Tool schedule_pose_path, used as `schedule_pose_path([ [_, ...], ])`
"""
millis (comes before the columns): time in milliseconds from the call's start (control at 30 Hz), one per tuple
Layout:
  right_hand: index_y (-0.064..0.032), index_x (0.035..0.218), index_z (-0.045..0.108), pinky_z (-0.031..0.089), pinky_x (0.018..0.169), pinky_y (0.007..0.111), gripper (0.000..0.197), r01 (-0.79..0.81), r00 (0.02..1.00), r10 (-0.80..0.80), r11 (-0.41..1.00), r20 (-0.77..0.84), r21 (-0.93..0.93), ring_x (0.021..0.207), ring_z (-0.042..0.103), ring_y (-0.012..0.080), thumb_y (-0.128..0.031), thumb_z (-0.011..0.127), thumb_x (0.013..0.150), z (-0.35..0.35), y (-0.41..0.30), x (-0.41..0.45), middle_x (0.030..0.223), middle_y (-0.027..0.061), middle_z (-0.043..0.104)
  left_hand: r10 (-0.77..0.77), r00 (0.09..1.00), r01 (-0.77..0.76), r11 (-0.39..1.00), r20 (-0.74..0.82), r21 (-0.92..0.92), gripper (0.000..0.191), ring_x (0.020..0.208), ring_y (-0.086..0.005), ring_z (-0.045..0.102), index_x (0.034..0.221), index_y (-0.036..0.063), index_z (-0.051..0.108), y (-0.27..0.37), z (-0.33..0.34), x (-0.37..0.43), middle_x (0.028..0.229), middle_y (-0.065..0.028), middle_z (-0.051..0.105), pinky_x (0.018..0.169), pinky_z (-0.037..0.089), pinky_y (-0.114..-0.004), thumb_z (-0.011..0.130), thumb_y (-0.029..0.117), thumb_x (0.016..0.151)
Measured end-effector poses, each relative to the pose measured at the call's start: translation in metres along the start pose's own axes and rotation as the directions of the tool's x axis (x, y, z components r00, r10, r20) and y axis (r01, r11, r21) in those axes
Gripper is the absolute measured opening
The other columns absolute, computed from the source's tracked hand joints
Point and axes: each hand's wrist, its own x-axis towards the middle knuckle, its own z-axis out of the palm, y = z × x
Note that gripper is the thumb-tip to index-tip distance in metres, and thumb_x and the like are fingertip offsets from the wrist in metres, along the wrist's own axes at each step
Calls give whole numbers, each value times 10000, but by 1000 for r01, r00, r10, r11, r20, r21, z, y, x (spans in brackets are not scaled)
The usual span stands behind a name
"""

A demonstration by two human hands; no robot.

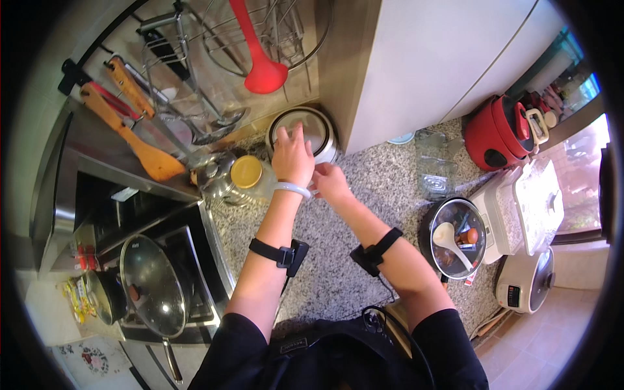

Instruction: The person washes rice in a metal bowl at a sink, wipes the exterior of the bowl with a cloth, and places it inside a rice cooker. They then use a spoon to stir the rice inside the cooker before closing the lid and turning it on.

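A round white container with a dark-ringed lid (319, 126) stands at the back of the speckled stone counter (326, 243). Over the near left part of its lid lies my left hand (293, 155), fingers apart, a pale bangle at the wrist. My right hand (331, 183) is curled close beside the left wrist, near the container's front side; its fingertips are partly hidden, and whether they pinch anything cannot be told. Left of my left hand stands a glass jar with a yellow lid (246, 171), and beside it a clear glass vessel (214, 170).
At left, a glass-lidded pan (155, 285) sits on the stove. Utensils, among them a red ladle (265, 73) and a wooden spatula (153, 156), hang above. To the right are a lidded pot (453, 239), glass containers (435, 165), a red appliance (495, 134) and a white cooker (521, 287).
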Motion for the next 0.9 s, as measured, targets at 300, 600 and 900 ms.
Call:
schedule_pose_path([
  [300,46,870,578,504,492,267,189,-119,980,84,973,179,196,592,618,154,-131,512,880,-3,-14,-4,738,84,623,-25,979,13,998,202,61,242,761,-391,594,963,41,499,-19,28,33,893,-202,555,645,497,-465,594,128,758],
  [600,45,878,586,491,475,276,186,-31,997,17,980,71,196,573,613,137,-111,485,882,-14,-17,-4,687,83,613,52,992,-82,958,-116,-274,163,681,-414,556,914,75,480,-6,-22,8,854,-201,552,578,448,-497,553,147,786],
  [900,15,724,604,480,660,454,290,256,951,-299,903,-78,-346,733,597,398,-267,643,779,-7,-56,22,703,217,608,-443,802,368,-164,402,-915,341,1013,-179,544,1239,40,444,-18,-90,-96,1161,-85,541,873,457,-311,465,151,917],
])
